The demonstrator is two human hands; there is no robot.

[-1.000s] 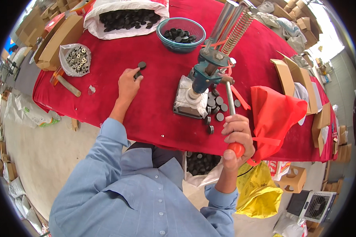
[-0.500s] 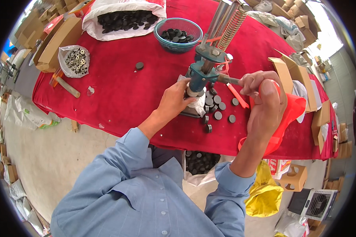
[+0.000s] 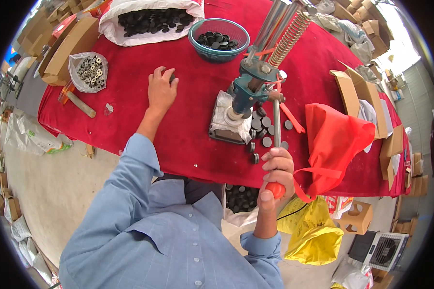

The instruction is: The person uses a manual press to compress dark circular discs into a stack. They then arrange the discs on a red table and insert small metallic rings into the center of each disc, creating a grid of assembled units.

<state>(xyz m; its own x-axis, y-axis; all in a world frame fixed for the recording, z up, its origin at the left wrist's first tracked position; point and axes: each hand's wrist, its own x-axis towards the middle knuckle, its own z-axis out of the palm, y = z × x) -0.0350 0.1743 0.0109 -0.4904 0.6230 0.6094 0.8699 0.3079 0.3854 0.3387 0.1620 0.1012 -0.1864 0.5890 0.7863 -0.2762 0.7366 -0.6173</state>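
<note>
My left hand (image 3: 162, 92) is out on the red tablecloth, its thumb and fingertips closed round a small black round cap (image 3: 172, 77), which they partly hide. A green hand press (image 3: 244, 94) with shiny columns and a spring stands right of centre, on a dark base wrapped in white plastic (image 3: 224, 108). My right hand (image 3: 278, 176) grips the press lever (image 3: 277, 123) near its red ball knob (image 3: 276, 190); the lever points down toward me. Several black caps (image 3: 261, 126) lie loose beside the press base.
Behind are a white sack (image 3: 149, 36) and a teal basket (image 3: 219, 57), both holding black caps. At left lie a bag of metal rings (image 3: 92, 72), a hammer (image 3: 81, 104) and a cardboard box (image 3: 72, 53). A red bag (image 3: 335, 144) and open cartons (image 3: 366, 103) are at right.
My left hand has left the press base and moved left and away to the lone cap. My right hand has swung the lever from pointing right to pointing toward me.
</note>
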